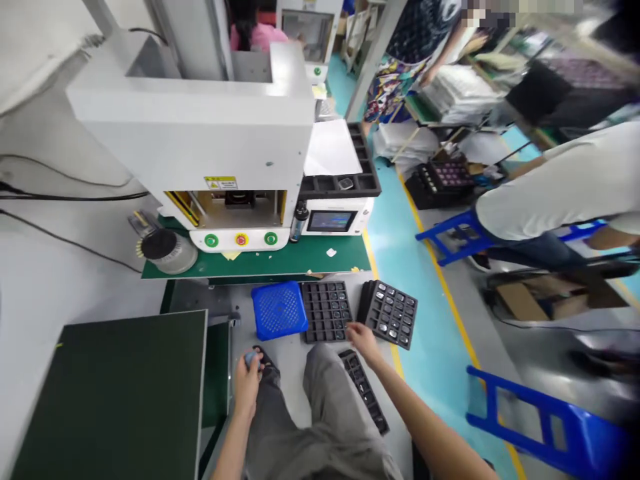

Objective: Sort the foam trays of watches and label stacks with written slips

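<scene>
My left hand [247, 383] is closed above my left knee, round a small blue-grey piece [251, 359] whose kind I cannot make out. My right hand [362, 340] reaches out over the right knee with its fingers pinched together. Its fingertips are at the right edge of a black compartment tray [311, 313]; whether they hold anything is hidden. Small glassy, dark pieces lie in the right-hand columns of that tray. To its right, a tilted stack of black trays [406, 320] carries several shiny pieces in its top tray.
A blue perforated stool [280, 310] stands left of the tray. Ahead, a white press machine [200, 140] with green and red buttons rests on a green bench [240, 265]. Another black tray [364, 393] lies beside my right leg. A seated person [555, 183] and blue stools are at right.
</scene>
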Demonstrator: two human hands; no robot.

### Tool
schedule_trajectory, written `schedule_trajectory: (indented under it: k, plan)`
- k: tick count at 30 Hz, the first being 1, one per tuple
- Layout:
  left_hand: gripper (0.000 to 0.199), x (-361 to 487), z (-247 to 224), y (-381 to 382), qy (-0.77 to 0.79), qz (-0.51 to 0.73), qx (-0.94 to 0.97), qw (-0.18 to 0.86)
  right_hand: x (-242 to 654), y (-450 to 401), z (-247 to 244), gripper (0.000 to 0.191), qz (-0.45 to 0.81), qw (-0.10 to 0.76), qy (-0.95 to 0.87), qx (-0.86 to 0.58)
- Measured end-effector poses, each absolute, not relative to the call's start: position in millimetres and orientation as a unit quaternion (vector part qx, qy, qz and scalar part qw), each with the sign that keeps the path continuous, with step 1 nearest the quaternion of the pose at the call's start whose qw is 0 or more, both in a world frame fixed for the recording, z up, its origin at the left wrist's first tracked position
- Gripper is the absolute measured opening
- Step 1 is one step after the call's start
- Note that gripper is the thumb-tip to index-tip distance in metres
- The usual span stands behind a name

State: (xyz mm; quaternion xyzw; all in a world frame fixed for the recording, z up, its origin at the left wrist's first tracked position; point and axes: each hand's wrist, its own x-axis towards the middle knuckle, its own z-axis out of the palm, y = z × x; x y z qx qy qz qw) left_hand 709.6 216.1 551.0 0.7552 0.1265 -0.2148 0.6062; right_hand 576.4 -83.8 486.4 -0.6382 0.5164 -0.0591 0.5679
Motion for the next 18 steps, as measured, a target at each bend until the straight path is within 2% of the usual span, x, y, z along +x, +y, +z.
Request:
schedule_trajectory:
  k: [4, 8, 11, 14, 18]
  plan:
    - [0.072, 730, 558, 218, 0.048, -0.238, 0.750, 0.615, 658, -76, 510, 0.060, -0.095, 0.598, 0.451, -0.656]
    - [0.054, 754, 557, 247, 0.052, -0.214, 0.753, 0.620, 760, -29, 537, 0.063, -0.083, 0.652, 0.336, -0.675]
    - [0.052, 744, 554, 277, 0.114, -0.189, 0.741, 0.634, 844, 26, 562, 0.054, -0.069, 0.690, 0.238, -0.680]
    - [0.069, 709, 546, 297, 0.211, -0.204, 0.702, 0.649, 924, 90, 594, 0.034, -0.075, 0.721, 0.165, -0.669]
    - [0.086, 666, 531, 310, 0.295, -0.227, 0.629, 0.683, 1003, 189, 633, 0.015, -0.002, 0.837, 0.219, -0.501]
